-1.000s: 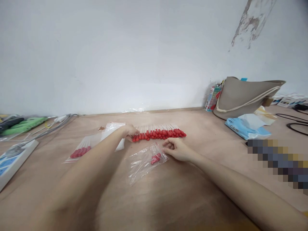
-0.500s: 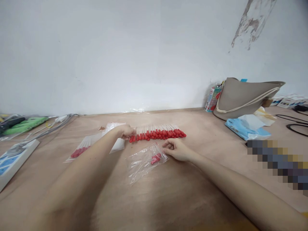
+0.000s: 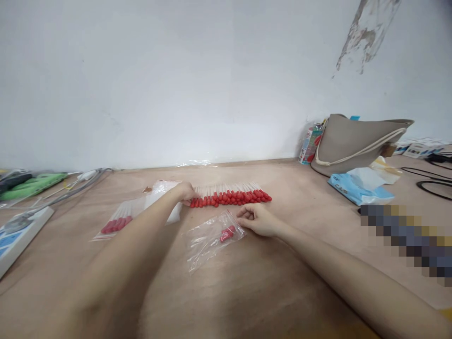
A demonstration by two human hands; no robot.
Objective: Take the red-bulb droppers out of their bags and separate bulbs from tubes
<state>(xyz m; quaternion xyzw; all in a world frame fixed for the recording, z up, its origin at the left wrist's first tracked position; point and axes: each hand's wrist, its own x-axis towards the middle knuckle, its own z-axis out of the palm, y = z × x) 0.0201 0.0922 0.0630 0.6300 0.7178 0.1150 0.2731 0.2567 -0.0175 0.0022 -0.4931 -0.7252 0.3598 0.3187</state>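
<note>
A dense row of thin pale sticks with red bulbous tips [image 3: 233, 197] lies across the table, tips toward me. At the row's left end my left hand [image 3: 185, 192] is closed at the fingers on a red-tipped stick; the fingertips are partly hidden. Below the row lies a clear zip bag [image 3: 205, 242] with a few red tips [image 3: 228, 233] inside. My right hand [image 3: 257, 219] has curled fingers, with thumb and fingertips at the mouth edge of that bag. Left of my left forearm, another zip bag holds several red-tipped sticks [image 3: 116, 224].
A white packet [image 3: 173, 214] sits partly behind my left arm. Far left are a power strip [image 3: 26, 240], cables and a green object [image 3: 35, 184]. On the right stand a grey bag [image 3: 353, 146], a bottle [image 3: 310, 143] and a blue tissue pack [image 3: 356, 189]. A wall rises behind.
My left hand has shifted slightly left and down against the end of the row. My right hand and the zip bag beside it look nearly unchanged. The whole view has drifted a little.
</note>
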